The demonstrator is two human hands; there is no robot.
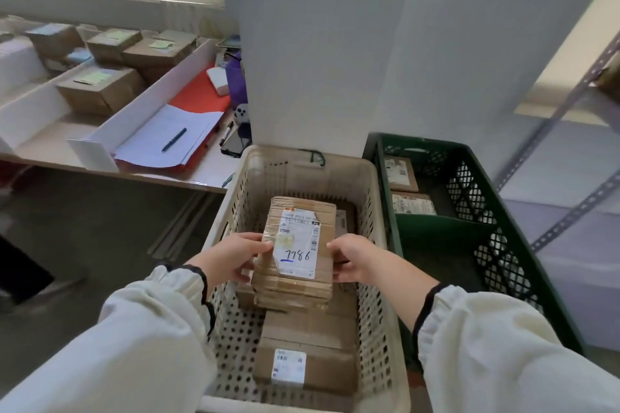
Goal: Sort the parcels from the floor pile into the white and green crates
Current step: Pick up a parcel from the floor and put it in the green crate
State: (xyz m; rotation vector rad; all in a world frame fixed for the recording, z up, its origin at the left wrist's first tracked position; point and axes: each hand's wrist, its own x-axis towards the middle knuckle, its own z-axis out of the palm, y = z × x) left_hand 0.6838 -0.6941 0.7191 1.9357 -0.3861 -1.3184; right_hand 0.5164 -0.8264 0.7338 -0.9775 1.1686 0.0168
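I hold a taped brown cardboard parcel (pixel 295 255) with a white label marked 7786 over the white perforated crate (pixel 235 322). My left hand (pixel 235 255) grips its left side and my right hand (pixel 350 258) grips its right side. Under it, more brown parcels lie in the white crate, one labelled parcel (pixel 302 369) near the front. The green crate (pixel 503 245) stands right beside the white one, with two labelled parcels (pixel 401 174) at its far end. The floor pile is out of view.
A desk (pixel 134 171) at the left carries white dividers, several brown boxes (pixel 100 90), papers with a pen, a red folder and a phone. A grey pillar (pixel 335 60) rises behind the crates. A metal shelf frame (pixel 570 184) stands at the right.
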